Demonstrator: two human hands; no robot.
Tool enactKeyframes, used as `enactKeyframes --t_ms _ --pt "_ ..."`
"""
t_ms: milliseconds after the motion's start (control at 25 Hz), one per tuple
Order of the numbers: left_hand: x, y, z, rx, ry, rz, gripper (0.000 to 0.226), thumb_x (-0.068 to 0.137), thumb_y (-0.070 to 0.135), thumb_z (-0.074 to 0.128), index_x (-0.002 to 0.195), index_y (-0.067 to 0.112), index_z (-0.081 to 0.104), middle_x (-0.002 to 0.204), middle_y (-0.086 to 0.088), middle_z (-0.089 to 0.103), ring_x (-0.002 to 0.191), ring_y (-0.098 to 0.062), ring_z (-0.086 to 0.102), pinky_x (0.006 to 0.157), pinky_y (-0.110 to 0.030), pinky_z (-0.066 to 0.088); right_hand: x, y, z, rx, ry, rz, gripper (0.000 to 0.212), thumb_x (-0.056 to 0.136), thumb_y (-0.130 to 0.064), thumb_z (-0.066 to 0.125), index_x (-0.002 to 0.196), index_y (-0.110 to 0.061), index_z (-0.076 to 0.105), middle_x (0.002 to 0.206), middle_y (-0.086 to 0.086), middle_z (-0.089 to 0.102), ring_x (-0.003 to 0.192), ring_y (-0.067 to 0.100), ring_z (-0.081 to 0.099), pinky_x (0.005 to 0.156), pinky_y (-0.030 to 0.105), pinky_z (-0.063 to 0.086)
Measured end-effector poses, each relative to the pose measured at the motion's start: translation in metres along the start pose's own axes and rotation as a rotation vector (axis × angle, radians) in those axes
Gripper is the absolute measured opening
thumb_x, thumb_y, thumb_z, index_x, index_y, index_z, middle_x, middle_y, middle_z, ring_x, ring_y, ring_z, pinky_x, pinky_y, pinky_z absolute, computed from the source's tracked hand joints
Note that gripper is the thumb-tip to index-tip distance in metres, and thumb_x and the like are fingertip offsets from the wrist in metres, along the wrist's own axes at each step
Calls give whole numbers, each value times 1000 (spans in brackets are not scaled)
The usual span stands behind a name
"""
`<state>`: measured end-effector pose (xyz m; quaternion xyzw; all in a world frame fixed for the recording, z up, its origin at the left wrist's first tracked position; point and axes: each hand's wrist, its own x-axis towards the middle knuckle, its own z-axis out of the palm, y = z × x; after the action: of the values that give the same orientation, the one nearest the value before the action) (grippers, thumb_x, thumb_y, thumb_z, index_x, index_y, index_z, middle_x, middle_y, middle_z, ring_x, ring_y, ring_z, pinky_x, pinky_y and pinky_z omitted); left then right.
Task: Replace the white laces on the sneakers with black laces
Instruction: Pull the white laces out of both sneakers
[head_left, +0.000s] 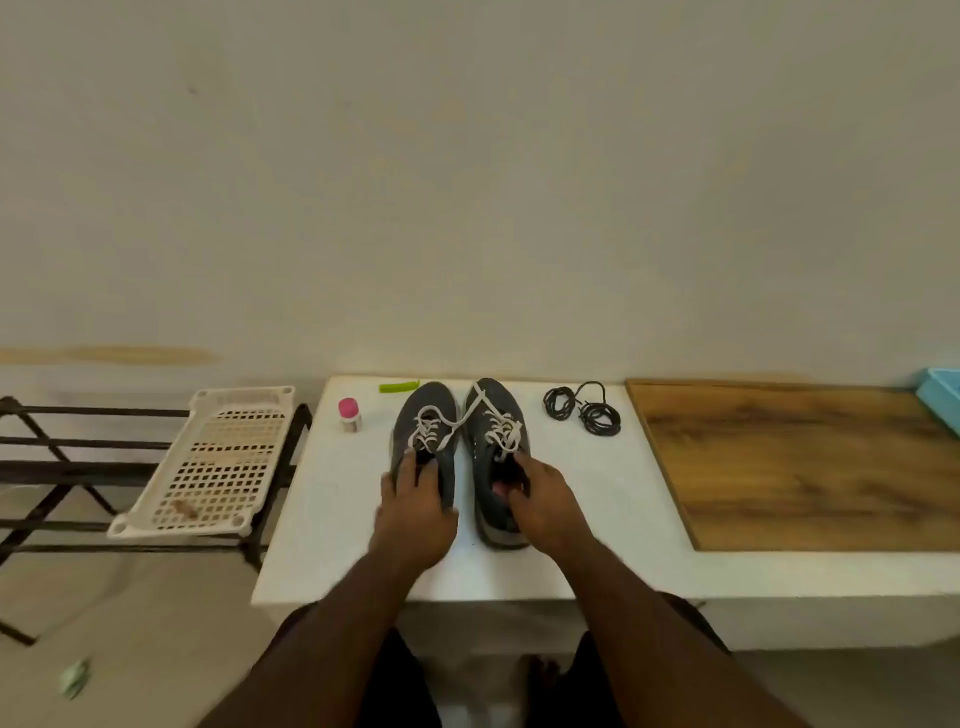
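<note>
Two sneakers (457, 457), toes toward worktop's (332, 519) far edge; left hand (415, 514), right hand (545, 506) clamp heels; black laces (584, 408) far-right of right hand

a plain cream wall (467, 182) fills the upper half. a white table (322, 519) stands against it, with a wooden board (800, 467) on its right part. to the left, a dark metal rack (62, 467) carries a tilted white perforated tray (218, 462). pale floor (145, 649) below.
</note>
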<state>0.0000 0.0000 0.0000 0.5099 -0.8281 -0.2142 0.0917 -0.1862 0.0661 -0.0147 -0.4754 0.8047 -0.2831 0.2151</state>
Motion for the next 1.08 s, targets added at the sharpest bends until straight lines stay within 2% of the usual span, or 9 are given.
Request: enactKeyframes --t_ms 80,200,440,600,680,800,880,960,1080 --pt "-21 -4 -8 44 -43 94 61 93 31 51 148 9 38 156 -12 33 147 -30 24 121 -40 13 -17 -10 -4 15 -48 36 49 87 -37 66 133 -21 59 127 8 63 110 25 62 98 37 52" --pt "-36 -3 -22 64 -139 118 54 83 30 43 131 11 58 131 -10 57 123 -28 48 108 -30 28 -36 -18 -9 -32 -134 86 47 83 -42 68 124 -21 65 118 8 65 98 23 65 90 37 56" --pt "-48 -2 -21 -12 -184 52 29 79 37 60 103 21 62 102 0 63 94 -20 59 80 -31 47 -83 -22 -18 -90 -161 146 45 83 -48 68 121 -28 54 118 1 46 102 25 61 87 31 48" --pt "-62 27 -17 54 -12 193 48 82 42 63 127 30 52 124 5 54 116 -21 49 95 -38 47 -101 -16 -24 -115 -202 181 36 78 -42 71 101 -27 47 109 -1 47 89 21 58 72 30 45" --pt "-63 42 -9 -33 -68 272 53 86 34 64 137 30 50 136 6 49 124 -20 45 101 -39 45 -101 -12 -26 -82 -173 185 35 76 -39 72 97 -25 48 102 -1 51 84 18 57 66 29 44" --pt "-54 50 1 -110 -18 328 22 89 26 61 111 31 63 119 10 60 110 -15 55 90 -38 50 -93 -11 -29 9 -68 128 27 80 -28 70 98 -22 51 96 -3 59 83 15 58 67 29 46" --pt "-51 54 -5 -354 27 175 9 93 22 57 93 30 59 94 9 67 89 -10 62 79 -34 50 -86 -12 -30 50 -37 97 30 82 -26 72 107 -21 56 102 -4 61 91 16 59 75 30 49" --pt "-48 53 -12 -594 61 33 8 97 21 54 94 29 56 82 6 69 75 -2 62 74 -29 48 -82 -10 -25 56 -37 86 31 84 -28 72 112 -19 63 106 -1 64 94 17 61 79 30 50" --pt "-53 43 -10 -340 6 222 30 90 22 62 119 29 58 110 10 65 100 -2 58 90 -27 47 -86 -5 -16 120 21 57 22 85 -27 71 106 -21 70 104 -3 65 92 11 62 77 24 48"
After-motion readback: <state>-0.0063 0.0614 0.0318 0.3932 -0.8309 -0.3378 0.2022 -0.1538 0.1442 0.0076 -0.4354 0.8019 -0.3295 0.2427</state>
